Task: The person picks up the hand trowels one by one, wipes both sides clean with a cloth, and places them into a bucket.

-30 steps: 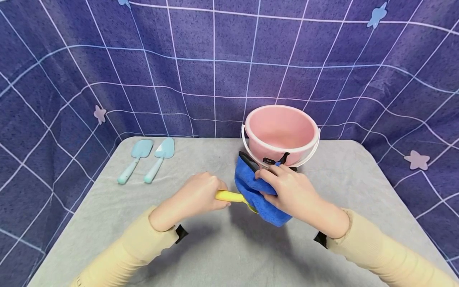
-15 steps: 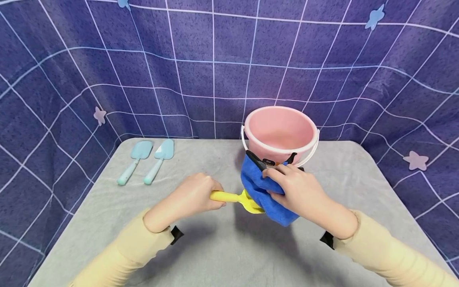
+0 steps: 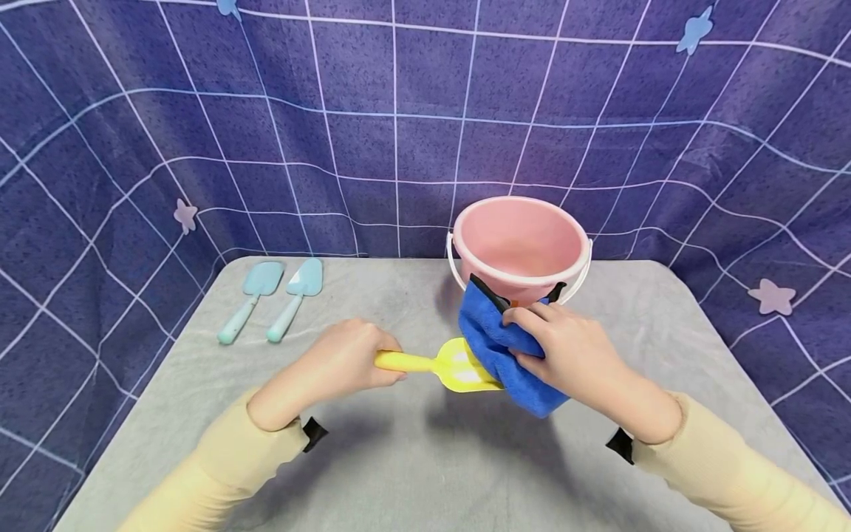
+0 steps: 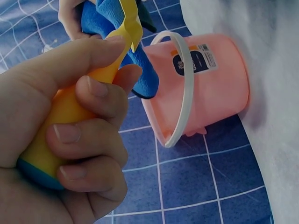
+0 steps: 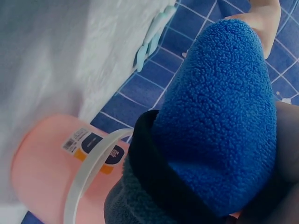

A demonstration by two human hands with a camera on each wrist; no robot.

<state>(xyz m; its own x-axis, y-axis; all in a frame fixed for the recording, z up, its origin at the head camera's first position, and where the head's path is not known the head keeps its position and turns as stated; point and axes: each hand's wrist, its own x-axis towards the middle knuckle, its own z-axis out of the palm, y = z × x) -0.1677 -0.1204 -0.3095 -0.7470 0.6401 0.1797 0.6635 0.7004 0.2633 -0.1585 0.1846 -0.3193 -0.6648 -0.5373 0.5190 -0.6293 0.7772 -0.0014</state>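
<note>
My left hand point(image 3: 349, 357) grips the handle of a yellow toy shovel point(image 3: 459, 366), its blade pointing right. In the left wrist view the fingers point(image 4: 88, 135) curl round the thick yellow handle, which has a teal end. My right hand point(image 3: 565, 347) holds a blue cloth point(image 3: 495, 340) with black edging, bunched over the front end of the blade. That covered end of the shovel is hidden. Close up in the right wrist view, the fuzzy cloth point(image 5: 219, 107) fills much of the picture. Both hands are above the grey table, in front of a pink bucket point(image 3: 518, 244).
The pink bucket with a white handle point(image 4: 184, 93) stands at the table's back right. Two light-blue toy shovels, one left point(image 3: 249, 299) and one beside it point(image 3: 295, 299), lie at the back left. A dark blue gridded curtain point(image 3: 372, 133) hangs behind the grey table point(image 3: 399, 473).
The cloth in my right hand has slid right along the blade while my left hand has drawn the shovel left. More of the yellow blade now shows.
</note>
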